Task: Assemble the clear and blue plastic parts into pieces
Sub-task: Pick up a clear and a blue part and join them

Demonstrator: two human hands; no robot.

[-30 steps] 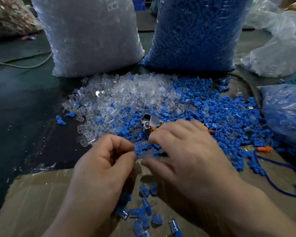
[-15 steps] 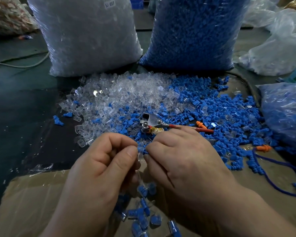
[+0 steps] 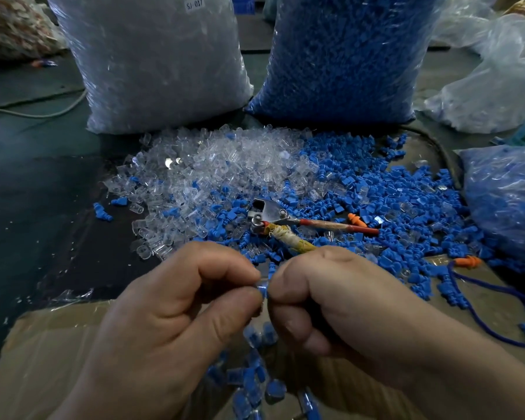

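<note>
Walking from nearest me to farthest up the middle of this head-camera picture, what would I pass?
Assembled pieces on cardboard → left hand and right hand pinching a blue part → metal tool → heap of clear parts → bag of clear parts, bag of blue parts.

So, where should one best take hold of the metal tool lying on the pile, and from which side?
Probably by its two handles, from the near right, once the right hand lets go of the blue piece. The tool lies flat with its metal head pointing left; the tape-wrapped handle and the red-coated handle spread toward the near right.
</note>
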